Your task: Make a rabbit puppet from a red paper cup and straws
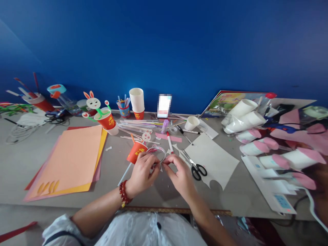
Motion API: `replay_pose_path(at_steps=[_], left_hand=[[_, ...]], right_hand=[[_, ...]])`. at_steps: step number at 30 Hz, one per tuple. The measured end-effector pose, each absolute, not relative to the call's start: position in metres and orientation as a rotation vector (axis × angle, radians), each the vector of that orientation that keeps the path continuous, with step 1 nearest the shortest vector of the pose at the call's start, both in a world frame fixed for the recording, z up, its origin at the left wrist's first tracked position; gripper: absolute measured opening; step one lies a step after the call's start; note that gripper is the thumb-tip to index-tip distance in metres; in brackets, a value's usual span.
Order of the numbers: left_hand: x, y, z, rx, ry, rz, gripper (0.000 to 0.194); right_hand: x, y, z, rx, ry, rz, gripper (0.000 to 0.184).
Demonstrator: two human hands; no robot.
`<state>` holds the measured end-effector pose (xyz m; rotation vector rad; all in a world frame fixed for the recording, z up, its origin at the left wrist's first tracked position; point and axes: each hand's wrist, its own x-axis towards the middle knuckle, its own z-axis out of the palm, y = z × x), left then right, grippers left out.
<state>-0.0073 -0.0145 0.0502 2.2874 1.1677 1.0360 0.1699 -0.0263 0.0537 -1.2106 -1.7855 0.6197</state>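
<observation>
Near the table's front middle, my left hand (146,169) is closed around a roll of clear tape (162,149), its ring showing above the fingers. My right hand (179,175) pinches at the ring's right edge, thumb and forefinger together; a tape end there is too small to make out. Behind my left hand a red paper cup (137,152) lies tilted, and a paper rabbit face (147,135) is just beyond it. A red-and-white marker (169,142) lies beyond my right hand. Black-handled scissors (196,168) rest to its right, partly on white paper (215,159).
Coloured paper sheets (74,153) lie at left, below a finished rabbit cup (104,119). Stacked white cups (136,99), straws (138,124), a purple glue stick (165,126) and a phone (164,106) stand or lie at the back. Pink-and-white paper-cup pieces (255,147) crowd the right.
</observation>
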Motion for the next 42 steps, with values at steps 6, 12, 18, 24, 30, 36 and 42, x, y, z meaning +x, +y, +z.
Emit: replay_pose_path(at_steps=[6,12,18,24,30,36,42], left_hand=[[-0.007,-0.014,0.048,2.281,1.181,1.018,0.008],[-0.006,-0.016,0.05,2.227,1.213,1.056,0.008],[-0.004,-0.018,0.052,2.054,1.257,1.064,0.01],[-0.003,-0.022,0.051,1.949,1.26,1.071,0.012],[-0.001,-0.025,0.047,1.721,1.201,1.106,0.012],[-0.015,-0.029,0.051,1.733,1.211,1.098,0.014],[-0.033,-0.051,0.037,2.537,1.11,0.656,0.011]], right_hand=[[0.169,-0.028,0.054,-1.247,-1.767,0.667,0.008],[0.168,-0.03,0.055,-1.206,-1.82,0.524,0.01],[0.169,-0.03,0.053,-1.146,-1.864,0.463,0.01],[0.17,-0.03,0.05,-1.119,-1.868,0.471,0.009],[0.169,-0.038,0.049,-1.013,-1.851,0.493,0.01],[0.191,-0.039,0.036,-1.12,-1.494,0.707,0.009],[0.205,-0.038,0.015,-1.225,-1.584,1.021,0.016]])
